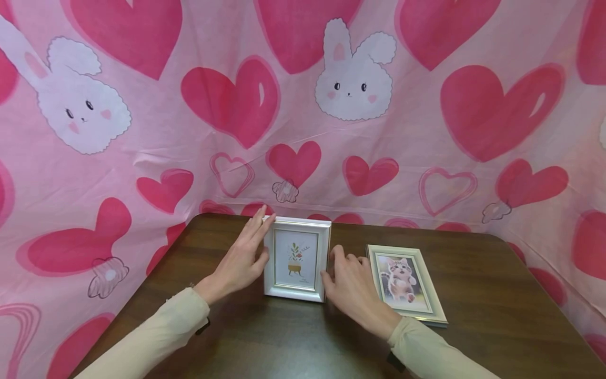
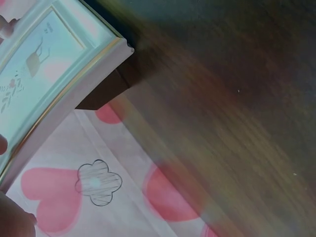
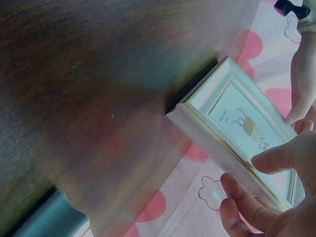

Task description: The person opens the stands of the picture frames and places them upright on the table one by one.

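In the head view a white picture frame (image 1: 297,296) with a thin gold inner line stands upright on the table, showing a print of a potted plant. My left hand (image 1: 239,258) holds its left side, fingers reaching to the top corner and thumb at the front border. At the right side my right hand (image 1: 352,287) grips the frame, its thumb (image 3: 274,160) on the front and curled fingers (image 3: 242,200) along the side edge. A dark brown stand piece (image 2: 104,91) juts out behind the frame in the left wrist view.
A second pale frame (image 1: 433,295) with a kitten picture lies flat on the dark wooden table (image 1: 255,342), close to the right forearm. Behind the table hangs a pink cloth (image 1: 303,126) printed with hearts and rabbits.
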`<state>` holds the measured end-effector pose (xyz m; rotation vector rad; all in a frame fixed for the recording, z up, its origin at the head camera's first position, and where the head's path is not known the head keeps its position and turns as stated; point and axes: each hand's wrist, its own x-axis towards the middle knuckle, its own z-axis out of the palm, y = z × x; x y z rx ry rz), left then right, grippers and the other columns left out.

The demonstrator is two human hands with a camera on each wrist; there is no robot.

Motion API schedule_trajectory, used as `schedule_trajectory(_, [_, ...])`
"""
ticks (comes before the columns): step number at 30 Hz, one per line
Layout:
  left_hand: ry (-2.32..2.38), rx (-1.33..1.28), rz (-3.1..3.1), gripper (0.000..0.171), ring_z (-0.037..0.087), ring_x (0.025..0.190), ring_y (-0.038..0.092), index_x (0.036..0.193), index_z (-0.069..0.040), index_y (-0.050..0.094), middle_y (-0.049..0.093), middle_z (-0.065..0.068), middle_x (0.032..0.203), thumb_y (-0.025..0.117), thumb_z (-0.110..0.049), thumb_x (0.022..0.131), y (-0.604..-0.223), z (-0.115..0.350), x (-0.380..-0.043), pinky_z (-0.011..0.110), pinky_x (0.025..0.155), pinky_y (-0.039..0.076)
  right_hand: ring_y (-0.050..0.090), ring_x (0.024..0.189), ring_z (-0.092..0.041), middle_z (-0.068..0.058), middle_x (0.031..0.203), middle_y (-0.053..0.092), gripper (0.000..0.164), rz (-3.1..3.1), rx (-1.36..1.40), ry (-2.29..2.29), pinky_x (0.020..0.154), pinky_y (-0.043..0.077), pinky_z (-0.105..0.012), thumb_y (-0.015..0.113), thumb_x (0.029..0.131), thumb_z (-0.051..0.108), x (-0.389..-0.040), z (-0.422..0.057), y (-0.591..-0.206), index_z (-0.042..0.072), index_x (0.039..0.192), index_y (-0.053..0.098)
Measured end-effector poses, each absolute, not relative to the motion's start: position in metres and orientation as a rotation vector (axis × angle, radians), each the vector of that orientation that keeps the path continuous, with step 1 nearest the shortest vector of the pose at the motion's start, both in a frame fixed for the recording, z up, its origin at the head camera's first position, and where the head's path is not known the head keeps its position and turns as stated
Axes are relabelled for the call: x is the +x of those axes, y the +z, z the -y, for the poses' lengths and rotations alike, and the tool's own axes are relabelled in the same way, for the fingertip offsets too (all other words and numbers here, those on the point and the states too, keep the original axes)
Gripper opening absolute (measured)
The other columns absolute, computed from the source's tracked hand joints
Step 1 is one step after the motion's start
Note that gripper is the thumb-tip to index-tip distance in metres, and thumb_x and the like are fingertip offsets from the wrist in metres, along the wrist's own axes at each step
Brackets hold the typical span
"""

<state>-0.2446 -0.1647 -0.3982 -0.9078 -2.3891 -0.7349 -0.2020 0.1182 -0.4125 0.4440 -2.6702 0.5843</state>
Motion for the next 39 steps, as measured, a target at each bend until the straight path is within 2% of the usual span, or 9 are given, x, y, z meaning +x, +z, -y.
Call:
schedule_trajectory(5, [-0.768,-0.885,2.366,0.092,0.031,0.159,0.019,0.170,-0.019,0.023,0.016,0.007,0.175,0.070,0.001,0.092,-0.400,0.164,-0.243,0.050,0.126,0.017,0.055,0.068,-0.018,0.010,0.064,0.048,0.039,2.667,0.443,0.601,0.087,0.045,-0.051,0.083,0.090,0.030,-0.200,-0.120,-0.412,0.009,0.111,0.058])
schedule_trajectory(12, [-0.764,-0.878,2.278,0.087,0.034,0.158,0.022,0.166,-0.006,0.029,0.025,0.012,0.172,0.072,0.000,0.091,-0.401,0.164,-0.244,0.051,0.126,0.018,0.054,0.064,-0.017,0.010,0.065,0.050,0.039,2.610,0.464,0.595,0.084,0.047,-0.052,0.084,0.088,0.027,-0.199,-0.124,-0.413,0.008,0.109,0.057])
schedule_trajectory(19, [-0.811,-0.787,2.246,0.087,0.033,0.157,0.026,0.167,-0.015,0.032,0.028,0.005,0.172,0.074,-0.003,0.091,-0.400,0.165,-0.240,0.054,0.123,0.024,0.055,0.067,-0.017,0.010,0.067,0.052,0.038,2.643,0.460,0.616,0.084,0.046,-0.051,0.082,0.091,0.028,-0.198,-0.127,-0.408,0.009,0.111,0.058])
schedule_trajectory(23, [-0.869,-0.733,2.188,0.078,0.036,0.155,0.030,0.163,-0.013,0.041,0.034,0.006,0.170,0.072,-0.002,0.092,-0.400,0.166,-0.237,0.056,0.122,0.027,0.055,0.069,-0.018,0.010,0.070,0.053,0.038,2.648,0.451,0.645,0.085,0.046,-0.051,0.082,0.091,0.028,-0.196,-0.128,-0.404,0.009,0.113,0.058])
schedule_trajectory(29, [-0.901,-0.681,2.124,0.067,0.038,0.155,0.029,0.157,-0.010,0.050,0.037,0.007,0.168,0.070,-0.004,0.093,-0.399,0.168,-0.233,0.058,0.122,0.026,0.057,0.072,-0.019,0.007,0.076,0.059,0.040,2.650,0.437,0.668,0.084,0.047,-0.050,0.083,0.090,0.029,-0.192,-0.131,-0.401,0.008,0.116,0.061])
schedule_trajectory(34, [-0.921,-0.689,1.998,0.058,0.037,0.147,0.043,0.148,-0.005,0.058,0.051,0.009,0.159,0.068,-0.002,0.091,-0.395,0.167,-0.227,0.047,0.122,0.031,0.058,0.074,-0.020,0.003,0.079,0.062,0.038,2.633,0.440,0.633,0.079,0.046,-0.046,0.082,0.090,0.027,-0.189,-0.134,-0.401,0.009,0.116,0.062])
schedule_trajectory(39, [-0.941,-0.742,1.855,0.048,0.038,0.131,0.056,0.137,0.000,0.066,0.065,0.016,0.139,0.067,0.001,0.089,-0.388,0.159,-0.218,0.034,0.117,0.038,0.059,0.075,-0.021,0.001,0.082,0.064,0.037,2.589,0.459,0.613,0.075,0.045,-0.043,0.082,0.089,0.026,-0.185,-0.137,-0.400,0.009,0.115,0.063])
